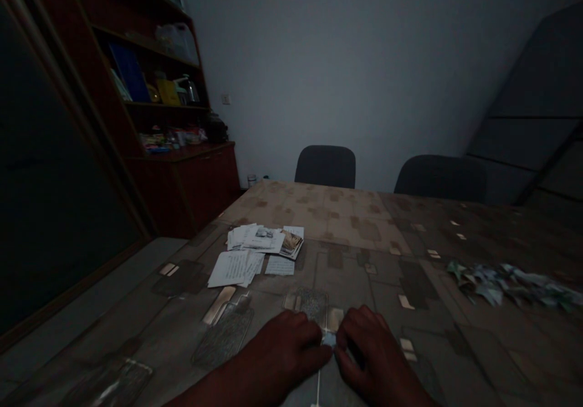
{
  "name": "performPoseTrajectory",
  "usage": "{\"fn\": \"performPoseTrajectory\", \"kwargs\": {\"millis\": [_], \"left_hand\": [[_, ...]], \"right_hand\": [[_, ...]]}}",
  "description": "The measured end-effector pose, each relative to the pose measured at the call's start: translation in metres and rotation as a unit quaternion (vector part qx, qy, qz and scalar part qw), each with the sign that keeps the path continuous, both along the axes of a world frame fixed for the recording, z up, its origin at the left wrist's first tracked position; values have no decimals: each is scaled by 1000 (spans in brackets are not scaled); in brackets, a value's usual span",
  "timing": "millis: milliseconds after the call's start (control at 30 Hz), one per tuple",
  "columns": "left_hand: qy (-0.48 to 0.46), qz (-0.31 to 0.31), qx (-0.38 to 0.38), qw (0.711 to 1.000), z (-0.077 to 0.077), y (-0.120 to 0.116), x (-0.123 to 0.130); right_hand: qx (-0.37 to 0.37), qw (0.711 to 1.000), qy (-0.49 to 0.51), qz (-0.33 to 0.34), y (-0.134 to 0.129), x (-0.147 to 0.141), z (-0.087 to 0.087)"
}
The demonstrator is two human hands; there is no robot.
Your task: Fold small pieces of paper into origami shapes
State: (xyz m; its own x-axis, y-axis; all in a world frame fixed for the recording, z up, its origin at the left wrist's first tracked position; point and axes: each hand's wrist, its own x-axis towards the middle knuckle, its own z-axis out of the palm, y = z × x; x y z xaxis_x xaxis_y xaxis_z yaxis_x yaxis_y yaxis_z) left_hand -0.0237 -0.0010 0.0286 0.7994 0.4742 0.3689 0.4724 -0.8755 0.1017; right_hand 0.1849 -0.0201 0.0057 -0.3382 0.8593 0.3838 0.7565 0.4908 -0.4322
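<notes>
Close to the table's near edge, my left hand (291, 349) and my right hand (368, 349) meet with fingers bent and pinched. Between their fingertips shows a small pale bluish piece of paper (328, 338), mostly covered by the fingers. Both hands appear to grip it, one at each side. Farther off to the left lies a loose pile of printed paper cards (262, 238), some overlapping, with a brown picture card (290, 243) at its right end. On the right side of the table is a row of folded paper pieces (505, 282), pale and greenish.
The patterned tablecloth (328, 212) covers the table. Behind its far edge stand two dark chairs (325, 165) against the wall. A red-brown shelf cabinet (182, 179) with bottles, a kettle and boxes is at the left. The room is dim.
</notes>
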Motion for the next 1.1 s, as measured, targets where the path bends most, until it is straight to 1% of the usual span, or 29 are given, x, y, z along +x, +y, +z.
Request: {"fn": "performPoseTrajectory", "kwargs": {"millis": [133,300,500,600,700,767,867,967,1100], "left_hand": [[46,-7,52,998,-7,0,0],[51,3,60,997,-12,-1,0],[70,2,61,996,-8,-3,0],[79,1,56,995,-5,-4,0],[83,0,52,995,-5,-4,0],[81,-1,52,995,-6,-4,0],[70,1,61,996,-9,-3,0],[55,1,66,996,-13,-2,0],[22,2,86,996,-20,1,2]], "right_hand": [[-29,1000,10,3,1,3,-2],[-50,998,23,8,2,7,-5],[-41,999,1,28,1,9,-5],[-32,998,6,47,-1,12,-3],[3,996,-3,89,-2,16,-1],[55,991,-36,113,-2,17,-3],[132,982,-70,117,1,16,-6],[164,978,-61,117,6,12,-8],[188,973,-42,130,9,9,-9]]}}
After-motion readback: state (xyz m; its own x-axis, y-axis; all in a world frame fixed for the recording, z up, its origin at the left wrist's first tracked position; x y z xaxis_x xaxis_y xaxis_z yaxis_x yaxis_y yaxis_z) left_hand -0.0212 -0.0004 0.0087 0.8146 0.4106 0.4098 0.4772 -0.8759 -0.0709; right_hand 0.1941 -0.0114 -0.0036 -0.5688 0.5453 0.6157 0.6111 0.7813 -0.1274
